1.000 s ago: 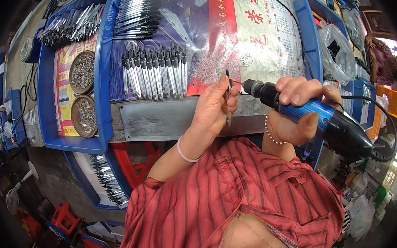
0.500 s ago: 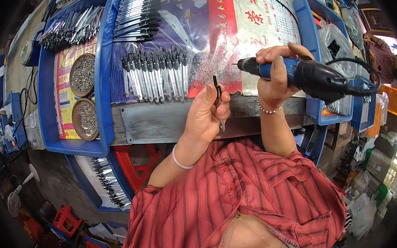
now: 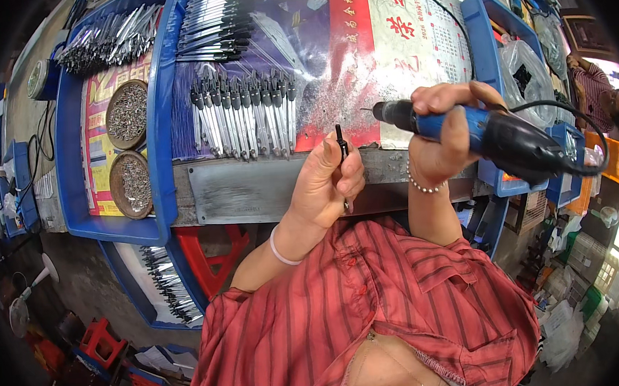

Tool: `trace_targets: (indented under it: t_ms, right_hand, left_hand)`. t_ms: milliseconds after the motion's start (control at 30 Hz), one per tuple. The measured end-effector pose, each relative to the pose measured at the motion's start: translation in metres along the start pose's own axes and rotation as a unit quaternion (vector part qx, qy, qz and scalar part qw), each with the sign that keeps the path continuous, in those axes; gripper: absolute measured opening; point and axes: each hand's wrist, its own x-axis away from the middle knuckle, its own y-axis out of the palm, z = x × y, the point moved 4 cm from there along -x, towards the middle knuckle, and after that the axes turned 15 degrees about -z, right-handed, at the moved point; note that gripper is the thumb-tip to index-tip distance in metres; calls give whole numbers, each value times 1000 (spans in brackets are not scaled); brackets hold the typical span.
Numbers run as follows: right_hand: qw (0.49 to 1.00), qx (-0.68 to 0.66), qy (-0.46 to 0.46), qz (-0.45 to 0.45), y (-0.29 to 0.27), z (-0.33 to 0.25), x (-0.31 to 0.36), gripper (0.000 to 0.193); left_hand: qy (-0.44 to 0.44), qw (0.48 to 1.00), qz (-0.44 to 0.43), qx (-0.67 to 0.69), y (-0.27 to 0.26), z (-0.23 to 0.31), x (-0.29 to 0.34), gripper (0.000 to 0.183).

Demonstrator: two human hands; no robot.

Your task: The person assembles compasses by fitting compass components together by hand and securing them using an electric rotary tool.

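Upright between the thumb and fingers of my left hand (image 3: 326,181) is a black-topped pen (image 3: 340,142); its lower part is mostly hidden by the fingers. My right hand (image 3: 448,129) is wrapped round a blue and black electric screwdriver (image 3: 488,132) with a black cord. Its thin bit points left, beyond and to the right of the pen's tip, not touching it. Left of my left hand, a row of clear pens with black clips (image 3: 246,115) lies on the table. Farther back is a stack of more pens (image 3: 212,28).
At the left, a blue tray (image 3: 160,160) holds loose pens (image 3: 116,38) and two round bowls (image 3: 126,112) of small metal parts. Another blue bin (image 3: 480,20) with plastic bags stands at the right. A metal strip (image 3: 252,190) runs along the table's front edge. Below stands a red stool (image 3: 213,257).
The screwdriver and my right hand have moved slightly right and nearer to me. My left hand with the pen has shifted a little right and nearer.
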Motion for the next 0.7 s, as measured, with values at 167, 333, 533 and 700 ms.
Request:
trace_targets:
  t_ms: [167, 333, 533, 700]
  right_hand:
    - [996, -79, -24, -39, 8, -37, 0, 44]
    - [991, -114, -21, -74, 11, -63, 4, 49]
    - [982, -139, -22, -130, 19, -84, 6, 44]
    - [979, -151, -37, -133, 25, -92, 10, 50]
  left_hand:
    - [28, 998, 7, -49, 7, 2, 1, 31]
    - [26, 995, 18, -96, 14, -2, 5, 30]
    - [33, 994, 15, -108, 16, -4, 14, 27]
    - [-14, 997, 46, 57, 9, -11, 21, 28]
